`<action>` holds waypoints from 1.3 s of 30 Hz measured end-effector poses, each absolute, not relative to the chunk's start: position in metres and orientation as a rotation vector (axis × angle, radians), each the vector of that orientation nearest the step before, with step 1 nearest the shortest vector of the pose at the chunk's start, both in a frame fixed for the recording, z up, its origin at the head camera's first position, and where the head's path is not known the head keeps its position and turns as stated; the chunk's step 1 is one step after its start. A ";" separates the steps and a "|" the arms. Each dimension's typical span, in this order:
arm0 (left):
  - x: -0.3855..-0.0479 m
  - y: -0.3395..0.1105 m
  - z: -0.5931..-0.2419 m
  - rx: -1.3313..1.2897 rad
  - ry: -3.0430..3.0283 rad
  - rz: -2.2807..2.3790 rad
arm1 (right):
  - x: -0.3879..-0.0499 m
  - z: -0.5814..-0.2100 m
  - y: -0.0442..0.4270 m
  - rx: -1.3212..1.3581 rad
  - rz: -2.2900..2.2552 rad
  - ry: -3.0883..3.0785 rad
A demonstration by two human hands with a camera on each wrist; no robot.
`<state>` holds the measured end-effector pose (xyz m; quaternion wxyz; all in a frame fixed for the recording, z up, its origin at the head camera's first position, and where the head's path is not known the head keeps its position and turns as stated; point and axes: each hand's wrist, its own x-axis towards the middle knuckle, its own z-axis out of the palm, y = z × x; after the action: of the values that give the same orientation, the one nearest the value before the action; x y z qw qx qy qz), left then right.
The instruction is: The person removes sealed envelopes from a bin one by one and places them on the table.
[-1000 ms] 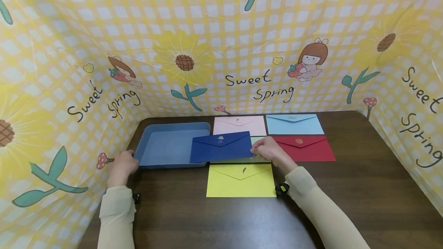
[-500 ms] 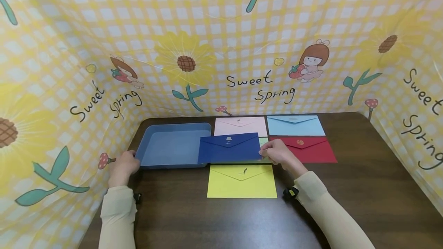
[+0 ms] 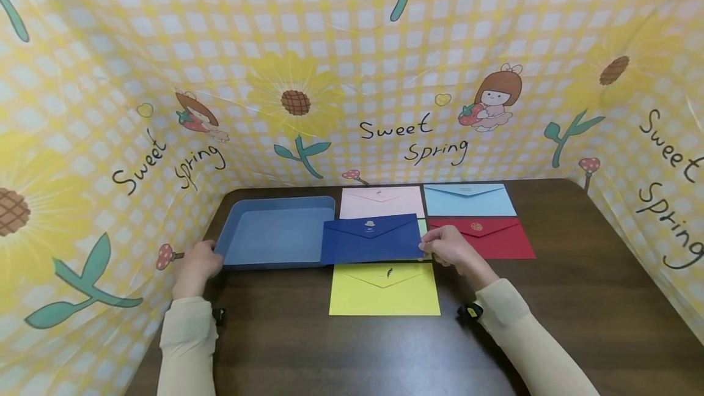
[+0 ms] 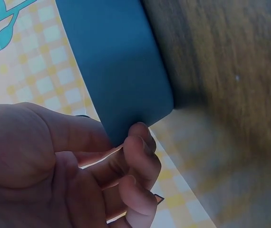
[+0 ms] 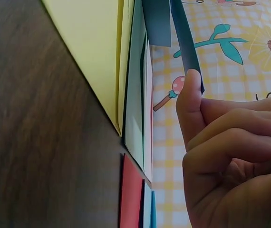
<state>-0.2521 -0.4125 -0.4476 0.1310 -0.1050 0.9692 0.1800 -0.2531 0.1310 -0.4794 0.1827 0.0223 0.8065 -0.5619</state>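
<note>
With thumb and index finger, my right hand (image 3: 452, 245) pinches the right edge of a dark blue envelope (image 3: 371, 243). The right wrist view shows this envelope (image 5: 187, 42) raised above the others. It covers most of a pale green envelope (image 5: 135, 95) lying on the table, and its left end overlaps the right side of a blue tray (image 3: 275, 237). My left hand (image 3: 198, 264) grips the tray's left edge near the front corner. In the left wrist view, thumb and curled fingers hold the corner of the tray (image 4: 116, 61).
A yellow envelope (image 3: 385, 292) lies in front on the brown table (image 3: 352, 353). Behind are a pink envelope (image 3: 382, 200) and a light blue envelope (image 3: 469, 200). To the right lies a red envelope (image 3: 489, 240). A checkered cloth (image 3: 357, 66) stands around the table's back and sides.
My right hand has moved right with the dark blue envelope, drawing it away from the tray and further over the pale green one. My left hand stays on the tray.
</note>
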 end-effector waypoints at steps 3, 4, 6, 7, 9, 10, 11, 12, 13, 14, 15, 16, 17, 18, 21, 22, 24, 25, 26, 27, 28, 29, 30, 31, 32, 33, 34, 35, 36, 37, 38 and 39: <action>-0.251 -0.412 -0.447 -0.290 2.803 0.534 | -0.250 -0.479 0.135 0.053 -1.585 2.278; -0.251 -0.412 -0.447 -0.288 2.801 0.537 | -0.249 -0.479 0.136 0.052 -1.583 2.280; -0.250 -0.412 -0.446 -0.285 2.799 0.540 | -0.248 -0.479 0.138 0.057 -1.577 2.290; -0.250 -0.413 -0.446 -0.283 2.799 0.539 | -0.247 -0.478 0.139 0.061 -1.575 2.294; -0.251 -0.413 -0.446 -0.283 2.803 0.533 | -0.247 -0.478 0.141 0.070 -1.572 2.303; -0.251 -0.413 -0.446 -0.286 2.807 0.527 | -0.246 -0.478 0.141 0.075 -1.570 2.307; -0.251 -0.413 -0.446 -0.292 2.809 0.524 | -0.246 -0.478 0.142 0.079 -1.570 2.309; -0.252 -0.414 -0.446 -0.292 2.810 0.520 | -0.246 -0.478 0.143 0.083 -1.570 2.310; -0.252 -0.414 -0.447 -0.294 2.810 0.517 | -0.246 -0.478 0.143 0.087 -1.571 2.309; -0.252 -0.414 -0.447 -0.294 2.809 0.516 | -0.245 -0.478 0.144 0.093 -1.571 2.308; -0.252 -0.414 -0.447 -0.296 2.806 0.518 | -0.244 -0.478 0.145 0.100 -1.570 2.307; -0.252 -0.414 -0.448 -0.298 2.801 0.524 | -0.244 -0.477 0.145 0.105 -1.567 2.308; -0.252 -0.415 -0.448 -0.295 2.796 0.530 | -0.243 -0.477 0.146 0.111 -1.566 2.309; -0.252 -0.415 -0.448 -0.293 2.794 0.533 | -0.242 -0.476 0.147 0.113 -1.561 2.313; -0.253 -0.414 -0.449 -0.301 2.787 0.546 | -0.240 -0.474 0.149 0.115 -1.553 2.324; -0.253 -0.414 -0.449 -0.303 2.789 0.546 | -0.239 -0.473 0.150 0.113 -1.551 2.327; -0.254 -0.414 -0.449 -0.305 2.797 0.541 | -0.237 -0.472 0.151 0.104 -1.545 2.336; -0.254 -0.414 -0.449 -0.307 2.799 0.542 | -0.237 -0.471 0.152 0.098 -1.542 2.339; -0.254 -0.414 -0.449 -0.309 2.801 0.541 | -0.236 -0.471 0.153 0.096 -1.539 2.341; -0.254 -0.414 -0.449 -0.310 2.804 0.539 | -0.235 -0.471 0.154 0.100 -1.538 2.342; -0.254 -0.414 -0.450 -0.312 2.805 0.538 | -0.235 -0.471 0.154 0.102 -1.538 2.341; -0.254 -0.414 -0.450 -0.314 2.806 0.538 | -0.234 -0.471 0.155 0.107 -1.538 2.340; -0.254 -0.414 -0.450 -0.318 2.803 0.543 | -0.234 -0.472 0.155 0.110 -1.535 2.340; -0.254 -0.414 -0.450 -0.320 2.800 0.547 | -0.233 -0.472 0.156 0.105 -1.536 2.340; -0.254 -0.414 -0.450 -0.321 2.797 0.550 | -0.233 -0.472 0.156 0.117 -1.539 2.336; -0.254 -0.414 -0.450 -0.320 2.794 0.552 | -0.232 -0.472 0.157 0.124 -1.539 2.336; -0.254 -0.415 -0.450 -0.319 2.790 0.557 | -0.231 -0.472 0.157 0.125 -1.534 2.338; -0.254 -0.415 -0.450 -0.318 2.786 0.562 | -0.230 -0.473 0.158 0.125 -1.531 2.341; -0.254 -0.415 -0.450 -0.315 2.786 0.562 | -0.230 -0.473 0.159 0.126 -1.528 2.343; -0.254 -0.415 -0.450 -0.311 2.786 0.560 | -0.229 -0.473 0.159 0.128 -1.529 2.343; -0.254 -0.415 -0.450 -0.308 2.788 0.559 | -0.228 -0.473 0.159 0.143 -1.526 2.345; -0.254 -0.415 -0.450 -0.305 2.789 0.558 | -0.227 -0.473 0.160 0.131 -1.522 2.351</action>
<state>-0.2536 -0.4153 -0.4500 0.1398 -0.1055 0.9654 0.1932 -0.2272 0.1603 -0.4730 0.1680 0.0461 0.8265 -0.5353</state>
